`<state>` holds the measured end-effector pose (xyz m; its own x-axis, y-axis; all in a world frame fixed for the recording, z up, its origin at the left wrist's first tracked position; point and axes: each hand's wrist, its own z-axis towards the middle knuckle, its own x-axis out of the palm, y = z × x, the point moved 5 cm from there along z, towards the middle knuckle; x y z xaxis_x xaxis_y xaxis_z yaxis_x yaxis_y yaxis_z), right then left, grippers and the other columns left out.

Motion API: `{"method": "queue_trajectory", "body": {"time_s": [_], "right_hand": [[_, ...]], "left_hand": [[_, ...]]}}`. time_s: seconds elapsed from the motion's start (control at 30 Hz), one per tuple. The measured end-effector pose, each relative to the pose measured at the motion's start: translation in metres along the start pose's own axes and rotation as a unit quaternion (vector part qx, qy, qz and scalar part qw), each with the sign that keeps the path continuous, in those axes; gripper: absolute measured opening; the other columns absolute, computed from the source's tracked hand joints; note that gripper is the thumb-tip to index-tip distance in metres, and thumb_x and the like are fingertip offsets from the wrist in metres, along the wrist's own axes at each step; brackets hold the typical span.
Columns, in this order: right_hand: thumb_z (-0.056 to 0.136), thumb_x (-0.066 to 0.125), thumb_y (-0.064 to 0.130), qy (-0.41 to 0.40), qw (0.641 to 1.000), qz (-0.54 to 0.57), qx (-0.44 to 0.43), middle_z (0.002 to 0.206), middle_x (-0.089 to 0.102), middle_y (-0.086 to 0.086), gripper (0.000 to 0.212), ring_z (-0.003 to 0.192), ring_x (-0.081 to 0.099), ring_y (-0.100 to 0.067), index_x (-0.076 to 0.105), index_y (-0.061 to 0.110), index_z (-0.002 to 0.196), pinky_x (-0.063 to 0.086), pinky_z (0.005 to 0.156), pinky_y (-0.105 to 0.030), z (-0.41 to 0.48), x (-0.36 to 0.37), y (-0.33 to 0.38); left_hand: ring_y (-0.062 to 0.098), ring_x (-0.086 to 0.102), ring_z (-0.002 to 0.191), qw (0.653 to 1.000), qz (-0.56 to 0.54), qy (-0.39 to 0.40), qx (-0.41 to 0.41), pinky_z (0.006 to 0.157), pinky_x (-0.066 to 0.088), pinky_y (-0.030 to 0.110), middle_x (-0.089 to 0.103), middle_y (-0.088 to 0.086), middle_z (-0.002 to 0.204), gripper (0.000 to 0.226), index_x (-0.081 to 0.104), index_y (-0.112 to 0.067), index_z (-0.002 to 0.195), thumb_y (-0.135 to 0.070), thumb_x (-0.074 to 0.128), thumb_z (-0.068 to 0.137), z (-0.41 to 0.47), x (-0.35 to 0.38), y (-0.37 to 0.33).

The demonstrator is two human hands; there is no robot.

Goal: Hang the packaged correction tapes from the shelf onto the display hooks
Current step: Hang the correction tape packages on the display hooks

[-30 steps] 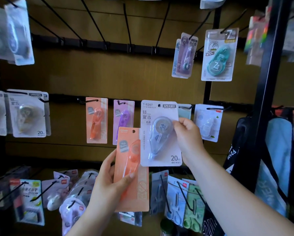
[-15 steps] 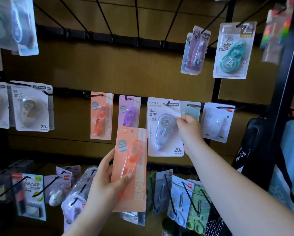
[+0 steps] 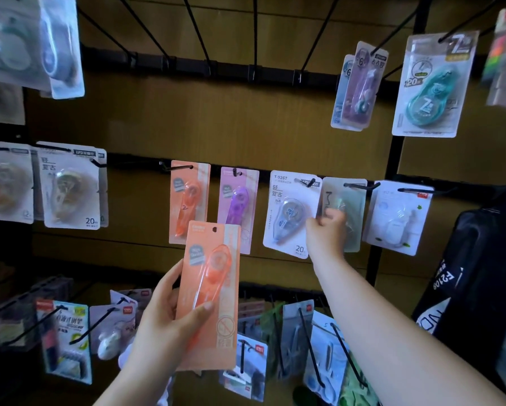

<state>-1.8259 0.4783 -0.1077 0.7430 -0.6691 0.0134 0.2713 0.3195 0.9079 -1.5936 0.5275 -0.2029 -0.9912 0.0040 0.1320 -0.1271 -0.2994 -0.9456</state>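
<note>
You held one correction tape and touched another.
Your left hand [image 3: 170, 326] clamped the orange carded pack [image 3: 209, 291] at lower centre; your right hand's [image 3: 328, 232] fingers pinched the white hook-hung pack's [image 3: 290, 213] edge.

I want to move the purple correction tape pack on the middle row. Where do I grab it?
Pinch the purple pack at its lower card edge, below the bulging blister, coming from the front. It hangs free on its hook, so the flat bottom is exposed; then slide it toward you.
</note>
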Motion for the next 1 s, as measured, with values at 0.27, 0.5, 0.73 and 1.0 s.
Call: {"method": "queue_trajectory", "body": {"time_s": [0.27,0.5,0.73,1.0], "right_hand": [[0.092,0.049,0.022,0.258,0.964,-0.029,-0.051,0.09,0.058,0.006,0.033,0.081,0.054,-0.009,0.044,0.009,0.122,0.046,0.081,-0.028,-0.085,0.03,0.015],[0.094,0.047,0.014,0.36,0.93,-0.017,-0.075,0.076,0.056,0.014,0.016,0.068,0.054,0.003,0.051,0.027,0.086,0.04,0.046,-0.001,-0.107,0.079,0.059],[0.093,0.048,0.016,0.296,0.95,0.008,-0.094,0.091,0.062,0.008,0.012,0.087,0.058,-0.013,0.054,0.026,0.093,0.041,0.058,-0.017,-0.108,0.109,0.085],[0.095,0.046,0.021,0.286,0.956,-0.006,-0.065,0.093,0.058,0.011,0.01,0.066,0.05,0.006,0.051,0.026,0.102,0.035,0.036,-0.006,-0.104,0.114,0.079]], "left_hand": [[0.024,0.065,0.098,0.999,-0.026,0.004,0.017,0.081,0.054,0.05,0.065,-0.001,0.111,0.063,0.043,-0.047,0.114,-0.012,0.074,0.072,-0.006,-0.002,-0.01],[0.016,0.064,0.093,0.997,-0.02,-0.037,0.064,0.078,0.053,0.04,0.065,-0.007,0.1,0.064,0.04,-0.038,0.127,-0.003,0.064,0.079,0.003,-0.032,-0.04],[0.015,0.064,0.091,0.994,0.002,-0.048,0.094,0.072,0.054,0.035,0.064,-0.004,0.102,0.069,0.033,-0.035,0.138,-0.021,0.063,0.078,0.014,-0.057,-0.06],[0.012,0.063,0.096,0.996,0.015,-0.021,0.08,0.081,0.053,0.038,0.062,-0.009,0.106,0.067,0.026,-0.034,0.142,-0.022,0.057,0.084,0.022,-0.062,-0.052]]}}
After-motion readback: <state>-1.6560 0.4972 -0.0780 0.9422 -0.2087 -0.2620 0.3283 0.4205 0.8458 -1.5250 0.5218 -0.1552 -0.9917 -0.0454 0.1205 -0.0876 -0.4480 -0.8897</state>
